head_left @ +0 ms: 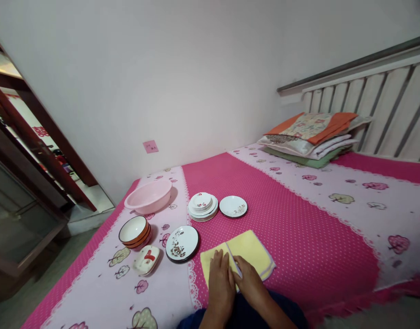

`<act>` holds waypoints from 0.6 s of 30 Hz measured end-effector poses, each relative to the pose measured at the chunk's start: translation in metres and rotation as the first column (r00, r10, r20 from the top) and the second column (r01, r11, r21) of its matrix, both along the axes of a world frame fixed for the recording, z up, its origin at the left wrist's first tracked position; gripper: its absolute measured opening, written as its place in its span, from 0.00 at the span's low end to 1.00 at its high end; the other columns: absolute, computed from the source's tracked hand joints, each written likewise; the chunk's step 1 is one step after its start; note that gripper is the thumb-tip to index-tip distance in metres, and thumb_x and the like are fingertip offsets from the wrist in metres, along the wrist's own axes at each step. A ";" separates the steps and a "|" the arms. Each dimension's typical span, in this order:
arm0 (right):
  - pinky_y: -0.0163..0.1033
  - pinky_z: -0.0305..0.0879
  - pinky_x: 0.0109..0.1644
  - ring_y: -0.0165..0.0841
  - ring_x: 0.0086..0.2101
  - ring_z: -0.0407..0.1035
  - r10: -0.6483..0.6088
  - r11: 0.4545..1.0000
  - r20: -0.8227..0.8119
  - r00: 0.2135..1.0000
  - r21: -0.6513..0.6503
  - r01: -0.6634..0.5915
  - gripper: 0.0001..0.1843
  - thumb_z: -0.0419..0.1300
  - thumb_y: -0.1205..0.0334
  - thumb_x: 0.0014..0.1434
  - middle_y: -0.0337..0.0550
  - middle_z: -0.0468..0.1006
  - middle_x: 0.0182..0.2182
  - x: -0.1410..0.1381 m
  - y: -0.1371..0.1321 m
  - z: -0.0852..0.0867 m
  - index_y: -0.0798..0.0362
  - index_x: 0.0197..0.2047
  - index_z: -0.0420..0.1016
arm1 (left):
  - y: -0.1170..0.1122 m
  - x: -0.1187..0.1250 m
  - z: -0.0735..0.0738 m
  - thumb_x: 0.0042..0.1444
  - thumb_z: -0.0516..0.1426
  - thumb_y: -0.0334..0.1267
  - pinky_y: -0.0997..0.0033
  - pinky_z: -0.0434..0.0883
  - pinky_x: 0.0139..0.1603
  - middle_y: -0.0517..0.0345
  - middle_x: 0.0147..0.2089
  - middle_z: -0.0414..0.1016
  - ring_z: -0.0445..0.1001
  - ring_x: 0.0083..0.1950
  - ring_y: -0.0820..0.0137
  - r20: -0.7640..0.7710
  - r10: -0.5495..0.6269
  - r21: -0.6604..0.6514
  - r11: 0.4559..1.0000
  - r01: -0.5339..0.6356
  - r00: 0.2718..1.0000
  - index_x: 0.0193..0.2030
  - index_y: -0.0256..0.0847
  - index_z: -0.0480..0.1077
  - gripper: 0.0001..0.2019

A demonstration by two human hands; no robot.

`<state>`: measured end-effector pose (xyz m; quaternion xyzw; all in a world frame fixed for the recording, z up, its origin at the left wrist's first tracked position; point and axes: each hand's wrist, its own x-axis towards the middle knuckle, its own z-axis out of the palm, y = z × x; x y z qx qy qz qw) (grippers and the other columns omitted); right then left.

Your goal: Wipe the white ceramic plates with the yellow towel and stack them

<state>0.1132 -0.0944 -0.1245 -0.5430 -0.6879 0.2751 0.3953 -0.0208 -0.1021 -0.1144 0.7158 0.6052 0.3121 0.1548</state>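
A yellow cloth (252,249) with a pale purple edge lies folded on the bed, close to my body. Flat on its left part rests my left hand (219,276), fingers stretched out. My right hand (248,278), beside it, has its fingers closed on the cloth's purple-edged fold near the middle. Left of the cloth is a white plate (182,242) with a dark rim and brown flowers. Beyond the cloth stand a stack of white plates (202,201) and a single flowered plate (233,205).
Stacked orange-sided bowls (135,230) and a squarish dish (147,259) stand at the left, with a pink basin (150,195) behind them. Folded bedding and cushions (309,132) lie at the far right by a white radiator (377,100). A wall bounds the bed's far side.
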 end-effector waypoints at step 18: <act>0.43 0.73 0.49 0.40 0.40 0.77 -0.089 0.994 -0.140 0.986 0.047 0.097 0.16 0.53 0.61 0.61 0.49 0.82 0.40 0.030 -0.003 0.017 0.52 0.49 0.77 | 0.002 0.009 0.022 0.66 0.51 0.43 0.31 0.42 0.74 0.47 0.77 0.53 0.47 0.78 0.49 -0.313 -0.048 -0.057 0.998 0.032 0.948 0.73 0.44 0.58 0.29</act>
